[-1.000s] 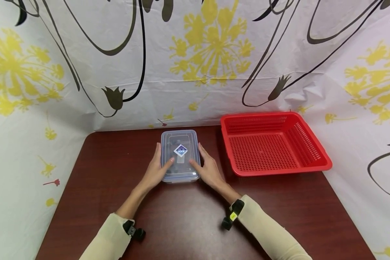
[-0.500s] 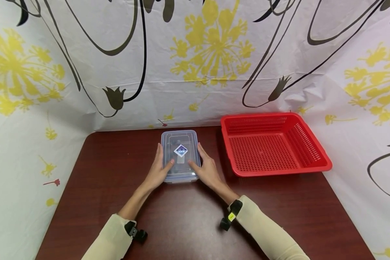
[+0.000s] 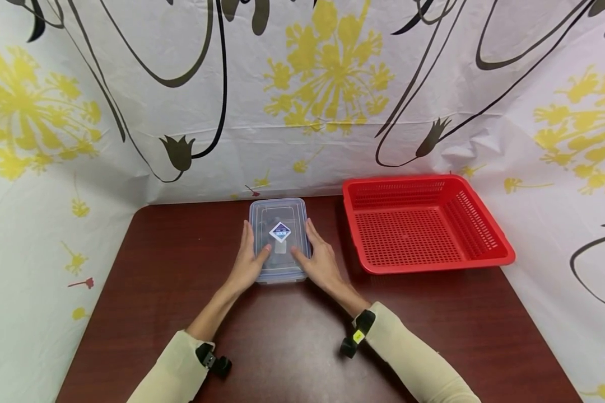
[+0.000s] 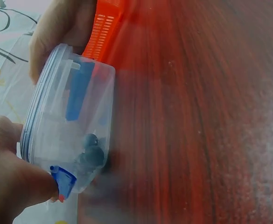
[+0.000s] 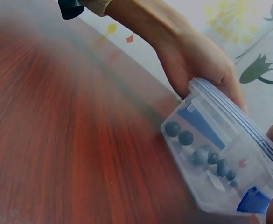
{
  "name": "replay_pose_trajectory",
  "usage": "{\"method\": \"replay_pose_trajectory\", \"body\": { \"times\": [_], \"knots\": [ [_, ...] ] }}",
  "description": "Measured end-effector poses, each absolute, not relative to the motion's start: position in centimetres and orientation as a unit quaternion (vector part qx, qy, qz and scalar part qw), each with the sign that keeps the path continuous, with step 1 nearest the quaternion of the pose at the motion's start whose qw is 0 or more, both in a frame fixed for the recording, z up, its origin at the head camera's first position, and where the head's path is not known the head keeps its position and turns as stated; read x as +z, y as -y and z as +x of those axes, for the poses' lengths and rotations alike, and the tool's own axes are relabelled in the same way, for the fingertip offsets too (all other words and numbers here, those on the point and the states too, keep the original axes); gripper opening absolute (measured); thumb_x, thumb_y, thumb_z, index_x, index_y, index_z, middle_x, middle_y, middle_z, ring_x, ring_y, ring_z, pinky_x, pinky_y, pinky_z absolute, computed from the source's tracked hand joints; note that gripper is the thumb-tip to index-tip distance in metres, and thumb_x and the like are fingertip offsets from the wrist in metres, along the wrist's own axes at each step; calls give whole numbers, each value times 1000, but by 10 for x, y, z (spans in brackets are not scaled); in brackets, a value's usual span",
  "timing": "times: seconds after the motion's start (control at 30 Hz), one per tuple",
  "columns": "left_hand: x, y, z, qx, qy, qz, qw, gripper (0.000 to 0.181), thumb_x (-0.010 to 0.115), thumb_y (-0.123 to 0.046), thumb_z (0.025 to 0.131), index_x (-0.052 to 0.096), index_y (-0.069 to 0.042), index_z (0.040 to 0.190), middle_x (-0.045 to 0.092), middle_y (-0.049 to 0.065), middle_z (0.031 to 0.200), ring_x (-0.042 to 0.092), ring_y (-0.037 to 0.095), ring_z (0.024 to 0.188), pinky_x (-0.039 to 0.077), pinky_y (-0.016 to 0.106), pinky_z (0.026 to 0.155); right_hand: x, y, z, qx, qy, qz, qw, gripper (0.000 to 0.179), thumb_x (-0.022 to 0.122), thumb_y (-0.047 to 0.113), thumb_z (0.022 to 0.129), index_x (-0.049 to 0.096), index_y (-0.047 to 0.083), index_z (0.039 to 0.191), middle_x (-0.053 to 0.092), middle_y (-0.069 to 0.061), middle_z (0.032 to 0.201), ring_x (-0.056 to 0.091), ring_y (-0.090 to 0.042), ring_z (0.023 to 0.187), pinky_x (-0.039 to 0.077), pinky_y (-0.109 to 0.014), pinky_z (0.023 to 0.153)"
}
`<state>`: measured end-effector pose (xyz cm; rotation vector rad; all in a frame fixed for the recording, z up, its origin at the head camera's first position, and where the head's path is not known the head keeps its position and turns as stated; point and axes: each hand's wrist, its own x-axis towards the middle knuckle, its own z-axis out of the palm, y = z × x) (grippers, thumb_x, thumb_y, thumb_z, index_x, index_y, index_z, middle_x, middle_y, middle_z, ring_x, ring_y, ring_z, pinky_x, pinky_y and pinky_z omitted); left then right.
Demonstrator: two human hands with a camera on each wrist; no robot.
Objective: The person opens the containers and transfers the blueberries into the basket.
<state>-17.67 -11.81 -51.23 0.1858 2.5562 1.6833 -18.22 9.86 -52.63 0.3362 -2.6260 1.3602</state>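
A clear plastic food container [image 3: 278,263] with a bluish-rimmed lid and a diamond-shaped sticker [image 3: 280,232] is between both hands in the head view. My left hand [image 3: 245,265] grips its left side, thumb over the lid and fingers along the wall. The right hand [image 3: 321,265] holds the opposite side in the same way. Through the wall, the right wrist view shows several dark round balls [image 5: 185,137] of different sizes. A blue clasp [image 4: 64,181] sits by the left hand's fingers in the left wrist view, and another blue clasp [image 5: 255,200] by the right hand's.
To the right of the container stands a red perforated plastic basket [image 3: 365,263] with nothing in it. Both rest on a dark reddish-brown table [image 3: 282,341]. A white flower-patterned sheet [image 3: 282,151] hangs behind the table and along its sides.
The container's far edge has shifted slightly upward in the head view, while its near edge stays in place. Both hands keep their hold, and the left forearm has moved slightly to the right.
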Motion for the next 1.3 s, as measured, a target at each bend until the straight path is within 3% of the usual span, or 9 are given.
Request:
{"method": "replay_pose_trajectory", "body": {
  "times": [0.2, 0.43, 0.73, 1.03, 1.3],
  "knots": [
    [-500, 123, -176, 545, -836, 57, 30, 88, 55, -23, 111, -9, -6, 169, -15, 11, 177, -8, 35, 163, -1, 54, 131, -514, -93, -184, 453, 880, 116, 85, 83, 74, 35, 98, 34, 8, 165, 31, 0, 172, 44, -25, 151, 37, -44, 123],
    [-489, 144, -175, 540, -839, 60, 21, 87, 55, -20, 111, -9, -8, 169, -15, 11, 177, -9, 34, 163, -3, 52, 131, -501, -75, -184, 460, 874, 129, 89, 83, 76, 31, 96, 37, 2, 163, 36, -12, 169, 45, -29, 150, 38, -46, 123],
    [-476, 184, -177, 548, -834, 51, 44, 84, 52, -24, 113, -9, -14, 169, -16, 5, 177, -12, 29, 163, -5, 51, 131, -484, -43, -183, 476, 865, 146, 70, 83, 77, 27, 96, 35, 1, 163, 31, -11, 171, 41, -32, 151, 34, -45, 125],
    [-467, 231, -170, 534, -842, 61, 47, 88, 56, -20, 111, -9, -12, 169, -15, 11, 177, -12, 35, 163, -5, 57, 130, -478, -2, -176, 497, 853, 156, 26, 86, 75, 27, 99, 27, -1, 165, 19, -9, 174, 33, -33, 155, 28, -43, 127],
    [-474, 269, -161, 554, -828, 52, 65, 90, 56, -19, 111, -13, -17, 169, -16, 13, 177, -11, 37, 162, -2, 60, 129, -475, 33, -166, 497, 851, 169, 14, 86, 75, 21, 99, 24, -4, 164, 13, -15, 174, 30, -33, 156, 24, -40, 127]
  ]
}}
